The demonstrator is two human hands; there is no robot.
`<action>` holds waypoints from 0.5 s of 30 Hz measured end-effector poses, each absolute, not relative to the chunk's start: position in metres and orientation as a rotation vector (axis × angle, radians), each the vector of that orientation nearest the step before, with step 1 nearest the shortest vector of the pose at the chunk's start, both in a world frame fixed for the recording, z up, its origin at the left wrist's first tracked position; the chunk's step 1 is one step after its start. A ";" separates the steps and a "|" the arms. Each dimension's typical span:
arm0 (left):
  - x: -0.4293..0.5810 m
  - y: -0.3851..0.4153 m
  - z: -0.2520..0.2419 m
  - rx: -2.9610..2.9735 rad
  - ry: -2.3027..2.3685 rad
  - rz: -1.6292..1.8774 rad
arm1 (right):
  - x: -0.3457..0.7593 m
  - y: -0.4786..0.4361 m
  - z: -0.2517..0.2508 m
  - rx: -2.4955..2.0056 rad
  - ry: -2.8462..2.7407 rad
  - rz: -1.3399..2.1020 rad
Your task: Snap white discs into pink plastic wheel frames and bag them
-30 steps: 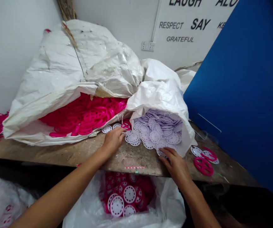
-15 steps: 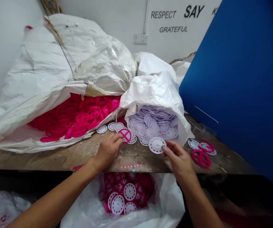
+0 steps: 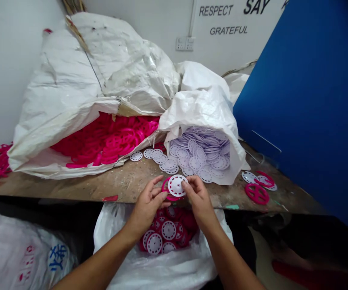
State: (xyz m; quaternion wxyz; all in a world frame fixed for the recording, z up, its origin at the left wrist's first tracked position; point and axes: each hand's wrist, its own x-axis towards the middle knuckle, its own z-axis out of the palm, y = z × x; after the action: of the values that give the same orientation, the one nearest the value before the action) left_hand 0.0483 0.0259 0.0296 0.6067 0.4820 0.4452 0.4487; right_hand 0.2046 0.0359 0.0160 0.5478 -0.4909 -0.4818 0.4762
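My left hand (image 3: 147, 203) and my right hand (image 3: 200, 198) meet above the front edge of the wooden bench (image 3: 71, 187). Together they pinch a white perforated disc (image 3: 176, 185) laid against a pink spoked ring (image 3: 167, 192): the left fingers are on the pink ring, the right fingers on the white disc. Just below the hands an open white bag (image 3: 167, 266) holds several joined pink-and-white wheels (image 3: 164, 233).
A white sack of white discs (image 3: 204, 155) lies open on the bench, with loose discs (image 3: 155, 155) spilled in front. A larger sack of pink rings (image 3: 107, 141) lies to the left. Loose pink rings (image 3: 257, 192) sit at right beside a blue panel (image 3: 309, 104).
Both hands drew back from the sacks toward me. The left brought a pink ring, the right a white disc, and the two parts now meet between the hands.
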 end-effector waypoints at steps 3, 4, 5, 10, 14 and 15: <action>0.055 0.023 0.030 0.991 1.015 1.079 | 0.202 0.028 0.011 -1.292 -1.461 0.647; 0.055 0.022 0.030 1.010 1.027 1.095 | 0.202 0.027 0.010 -1.309 -1.552 0.518; 0.055 0.021 0.030 1.050 1.044 1.104 | 0.203 0.026 0.010 -1.315 -1.617 0.441; 0.047 0.020 0.028 1.490 1.210 1.131 | 0.209 0.027 0.017 -1.258 -1.636 0.761; 0.047 0.020 0.026 1.605 1.250 1.093 | 0.209 0.028 0.021 -1.257 -1.651 0.877; 0.048 0.019 0.025 1.562 1.230 1.090 | 0.210 0.028 0.020 -1.275 -1.610 0.913</action>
State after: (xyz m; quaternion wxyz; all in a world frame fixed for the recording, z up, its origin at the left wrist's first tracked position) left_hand 0.0482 0.0191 0.0249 0.4233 0.6240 0.4917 0.4356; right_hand 0.2099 0.0283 0.0204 0.4324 -0.5116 -0.6458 0.3665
